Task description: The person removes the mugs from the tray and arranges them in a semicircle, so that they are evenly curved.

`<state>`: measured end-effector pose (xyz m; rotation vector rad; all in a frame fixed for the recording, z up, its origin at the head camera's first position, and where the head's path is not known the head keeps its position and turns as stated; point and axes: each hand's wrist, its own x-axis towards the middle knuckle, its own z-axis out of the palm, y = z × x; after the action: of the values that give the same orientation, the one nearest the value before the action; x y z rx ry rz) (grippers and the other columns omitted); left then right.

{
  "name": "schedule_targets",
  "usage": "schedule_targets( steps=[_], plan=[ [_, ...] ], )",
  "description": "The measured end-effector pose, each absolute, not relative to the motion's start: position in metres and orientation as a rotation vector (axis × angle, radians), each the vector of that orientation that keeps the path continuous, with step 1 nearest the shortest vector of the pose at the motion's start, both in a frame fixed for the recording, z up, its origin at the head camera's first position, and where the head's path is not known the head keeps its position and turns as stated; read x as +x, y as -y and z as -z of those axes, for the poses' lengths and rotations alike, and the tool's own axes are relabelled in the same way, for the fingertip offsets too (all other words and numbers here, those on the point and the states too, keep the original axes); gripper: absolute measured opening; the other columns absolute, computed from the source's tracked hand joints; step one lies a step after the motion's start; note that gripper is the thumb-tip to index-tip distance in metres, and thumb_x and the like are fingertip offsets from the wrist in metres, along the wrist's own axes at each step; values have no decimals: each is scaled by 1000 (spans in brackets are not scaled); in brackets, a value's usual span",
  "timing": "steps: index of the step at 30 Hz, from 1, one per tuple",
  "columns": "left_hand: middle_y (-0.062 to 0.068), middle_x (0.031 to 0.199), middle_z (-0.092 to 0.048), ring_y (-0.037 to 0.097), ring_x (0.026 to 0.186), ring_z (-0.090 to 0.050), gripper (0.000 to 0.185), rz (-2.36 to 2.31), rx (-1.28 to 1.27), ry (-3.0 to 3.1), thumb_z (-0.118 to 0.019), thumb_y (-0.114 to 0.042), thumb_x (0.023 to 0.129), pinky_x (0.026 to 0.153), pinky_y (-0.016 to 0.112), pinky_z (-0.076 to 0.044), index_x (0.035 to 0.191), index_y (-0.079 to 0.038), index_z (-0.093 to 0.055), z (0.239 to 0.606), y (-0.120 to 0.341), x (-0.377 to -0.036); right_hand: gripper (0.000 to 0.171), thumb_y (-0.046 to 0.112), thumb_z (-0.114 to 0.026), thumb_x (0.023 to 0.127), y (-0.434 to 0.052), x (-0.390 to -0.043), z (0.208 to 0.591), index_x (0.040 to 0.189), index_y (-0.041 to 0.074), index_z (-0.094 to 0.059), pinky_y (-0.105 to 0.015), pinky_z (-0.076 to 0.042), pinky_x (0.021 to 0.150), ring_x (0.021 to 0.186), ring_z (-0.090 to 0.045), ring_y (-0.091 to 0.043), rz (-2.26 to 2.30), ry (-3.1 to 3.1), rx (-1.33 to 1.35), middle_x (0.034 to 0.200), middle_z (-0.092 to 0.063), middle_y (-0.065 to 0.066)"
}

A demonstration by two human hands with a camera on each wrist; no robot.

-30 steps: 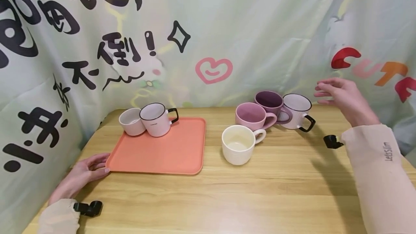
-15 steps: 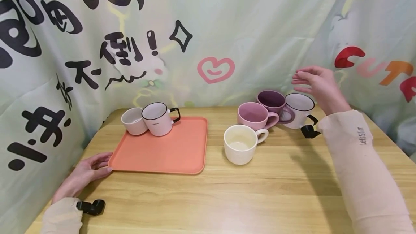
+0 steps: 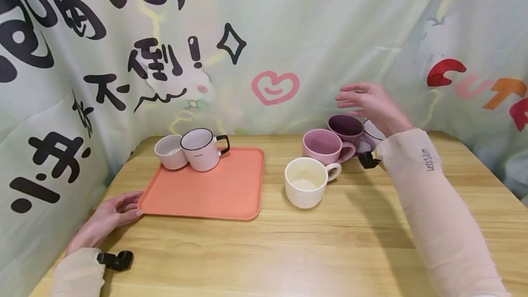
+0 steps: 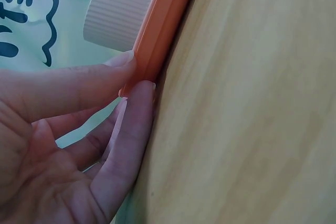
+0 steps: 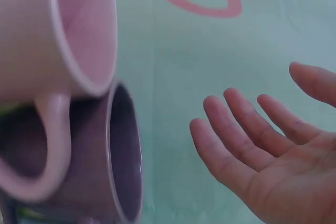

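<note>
Left hand (image 3: 109,217): at my 10 o'clock, gripping the coral tray's near corner, its 7 o'clock, between thumb and fingers.
Coral tray (image 3: 206,191): flat on the wood-grain table (image 3: 264,251), toward my 11 o'clock. I judge it light, stiff plastic, apt to skate on smooth wood; one corner steadies it, but lifting it level would want a hand on each short side.
Cream mug (image 3: 304,192): upright, just past my 12 o'clock, handle toward its 3. Probably glazed ceramic: solid, slick, easily chipped. I'd take the handle loop.
Black-rimmed mug (image 3: 200,157): on the tray, toward its 11 o'clock, angular black handle at 3. That handle gives the surest hold; the smooth wall may slip.
Pale ribbed cup (image 3: 170,157): at the mug's 9 o'clock. No handle shows, so I'd wrap the wall, where the ribs should help.
Pink mug (image 3: 322,146): near my 1 o'clock, handle between its 3 and 4, within reach of a hooked finger.
Dark purple mug (image 3: 345,126): at my 1 o'clock, close behind the pink one; a careless pull could knock their rims.
Right hand (image 3: 369,103): above the dark purple mug, fingers spread, holding nothing.
White mug (image 3: 372,130): at the dark purple mug's 3 o'clock, mostly hidden behind my right wrist; its handle I can't see.
</note>
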<state>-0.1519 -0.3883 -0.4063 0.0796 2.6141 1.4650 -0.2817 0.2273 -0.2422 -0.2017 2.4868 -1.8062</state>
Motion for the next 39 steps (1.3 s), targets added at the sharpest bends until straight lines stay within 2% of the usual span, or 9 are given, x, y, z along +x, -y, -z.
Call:
schedule_targets(
  steps=[3, 8, 14, 21, 30, 39],
  plan=[
    [38, 140, -48, -4, 102, -60, 68, -1467, 87, -2615, -71, -9, 96, 83, 16, -51, 147, 17, -34, 406, 388, -153, 56, 27, -57, 105, -215, -284, 240, 148, -5, -40, -32, -52, 97, 113, -63, -16, 1773, -2478, -212, 109, -67, 10],
    [39, 139, -48, -5, 101, -60, 67, -1497, 107, -2599, -70, -5, 95, 83, 17, -52, 147, 18, -34, 406, 388, -153, 56, 25, -57, 105, -194, -290, 241, 149, -4, -40, -41, -47, 104, 121, -59, -26, 1765, -2433, -229, 130, -62, -9],
    [38, 138, -49, -2, 102, -61, 66, -1500, 122, -2607, -70, -7, 96, 83, 17, -52, 146, 18, -35, 405, 387, -153, 52, 22, -57, 104, -170, -292, 240, 147, -4, -42, -41, -47, 104, 121, -58, -29, 1779, -2388, -247, 139, -55, -20],
    [37, 137, -50, -3, 101, -61, 65, -1542, 118, -2573, -70, -4, 96, 83, 19, -53, 145, 19, -35, 405, 383, -155, 51, 19, -56, 104, -150, -297, 240, 148, -4, -42, -43, -46, 105, 129, -53, -36, 1774, -2335, -236, 144, -52, -24],
    [39, 138, -48, -4, 101, -60, 66, -1523, 101, -2590, -70, -6, 96, 83, 18, -52, 146, 18, -35, 405, 386, -152, 45, 17, -57, 104, -118, -303, 243, 143, -3, -47, -46, -48, 103, 126, -55, -35, 1774, -2280, -243, 141, -54, -22],
    [38, 138, -49, -5, 100, -60, 66, -1505, 77, -2599, -71, -7, 96, 82, 18, -52, 146, 18, -36, 403, 385, -152, 48, 15, -57, 104, -86, -302, 251, 147, -3, -45, -47, -48, 103, 127, -55, -37, 1796, -2187, -250, 142, -53, -22]
  ],
)
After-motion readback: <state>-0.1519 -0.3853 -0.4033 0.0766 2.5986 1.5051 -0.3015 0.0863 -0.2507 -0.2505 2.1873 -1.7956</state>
